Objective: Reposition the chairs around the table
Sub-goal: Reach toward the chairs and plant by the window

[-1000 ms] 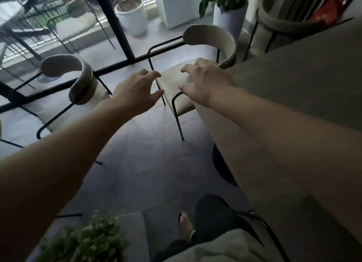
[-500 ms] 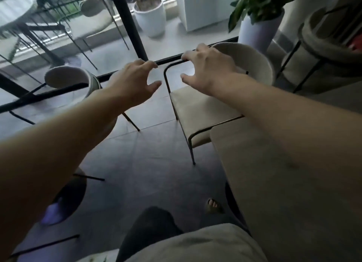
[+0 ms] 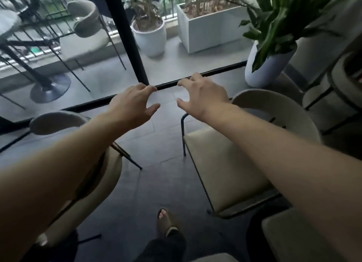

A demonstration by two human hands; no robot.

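Note:
A beige chair (image 3: 221, 169) with a curved backrest and thin black legs stands to my right, its seat partly under the table (image 3: 290, 236) at the lower right corner. A second beige chair (image 3: 58, 122) stands at my left, mostly hidden under my forearm. My left hand (image 3: 133, 105) and my right hand (image 3: 201, 97) are stretched forward in the air between the two chairs, fingers spread and curled, holding nothing. My right hand hovers near the right chair's backrest without touching it.
A black-framed glass wall (image 3: 133, 46) runs across ahead. A white vase with a green plant (image 3: 264, 66) stands at the right, and another chair (image 3: 348, 81) beyond it. Outside are white planters (image 3: 150, 36), a chair (image 3: 86, 18) and a round table base (image 3: 51, 87). My sandalled foot (image 3: 166, 220) is on the grey floor.
The view has swung forward and I have stepped closer. The right chair now sits nearer and lower in view. Both hands stay spread and have not gripped anything.

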